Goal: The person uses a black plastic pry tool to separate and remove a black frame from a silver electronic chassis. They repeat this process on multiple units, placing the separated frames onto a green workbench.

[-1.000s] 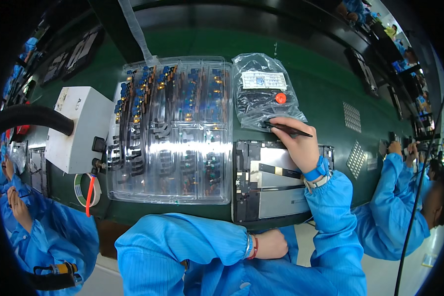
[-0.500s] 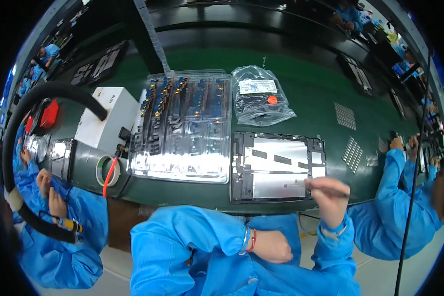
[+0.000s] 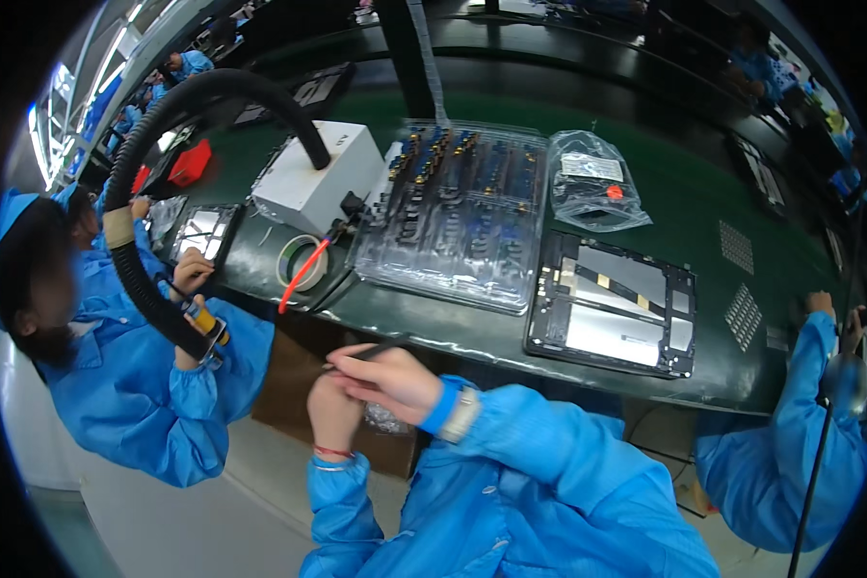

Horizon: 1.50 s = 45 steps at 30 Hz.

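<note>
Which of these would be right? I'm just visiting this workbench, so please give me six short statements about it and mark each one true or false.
1. The right hand holds a thin dark tool. True.
2. The clear plastic tray lies between the white box and the opened flat device. True.
3. The left hand rests on the opened flat device. False: it is by the right hand, well away from that device.
4. The round sticker on the clear bag is green. False: it is orange-red.
5. The red band is on the right wrist. False: it is on the left wrist.
6. A roll of tape lies near the white box. True.
</note>
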Motion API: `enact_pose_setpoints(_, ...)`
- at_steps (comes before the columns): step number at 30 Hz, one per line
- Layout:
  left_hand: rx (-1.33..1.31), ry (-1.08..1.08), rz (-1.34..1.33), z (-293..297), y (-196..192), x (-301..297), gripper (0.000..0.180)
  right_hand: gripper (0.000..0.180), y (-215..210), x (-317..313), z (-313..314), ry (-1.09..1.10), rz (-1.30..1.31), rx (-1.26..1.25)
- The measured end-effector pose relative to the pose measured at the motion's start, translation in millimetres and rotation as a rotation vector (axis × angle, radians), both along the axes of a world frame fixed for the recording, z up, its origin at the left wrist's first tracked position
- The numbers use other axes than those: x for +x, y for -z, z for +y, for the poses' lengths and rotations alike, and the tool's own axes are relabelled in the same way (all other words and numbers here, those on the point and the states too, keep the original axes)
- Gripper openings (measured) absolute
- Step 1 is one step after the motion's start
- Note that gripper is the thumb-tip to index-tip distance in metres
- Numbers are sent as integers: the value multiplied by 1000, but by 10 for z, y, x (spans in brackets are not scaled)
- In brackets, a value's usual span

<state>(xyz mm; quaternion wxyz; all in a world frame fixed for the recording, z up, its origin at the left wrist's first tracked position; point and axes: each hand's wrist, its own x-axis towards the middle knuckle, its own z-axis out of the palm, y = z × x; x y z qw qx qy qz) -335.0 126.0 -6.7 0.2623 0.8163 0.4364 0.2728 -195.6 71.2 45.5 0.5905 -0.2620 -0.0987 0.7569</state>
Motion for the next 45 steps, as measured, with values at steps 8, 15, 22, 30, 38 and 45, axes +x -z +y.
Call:
enact_pose_setpoints(8, 127, -341, 297, 401, -268, -627, 19, 17, 140, -1049, 898, -67, 0, -44)
enact_pose_setpoints(15, 61, -433, 153, 301, -248, -699, 17, 15, 175, -1135, 885, -158, -61, -24)
enact_pose_setpoints(22, 250, -81, 113, 55, -207, -154, 15, 17, -210, -249, -66, 199, -158, 494)
enact_pose_setpoints(30, 347, 699, -71, -555, -898, 1446, 17, 16, -955, 2050, -1633, 824, -1440, 494)
enact_pose_setpoints(38, 559, 920, 218, -574, -795, 3217, 20, 11, -147, 3137, -1444, 825, -1549, 96)
enact_pose_setpoints(45, 452, 921, 76, -614, -676, 3284, 27, 12, -122, 3048, -1537, 633, -1560, -52)
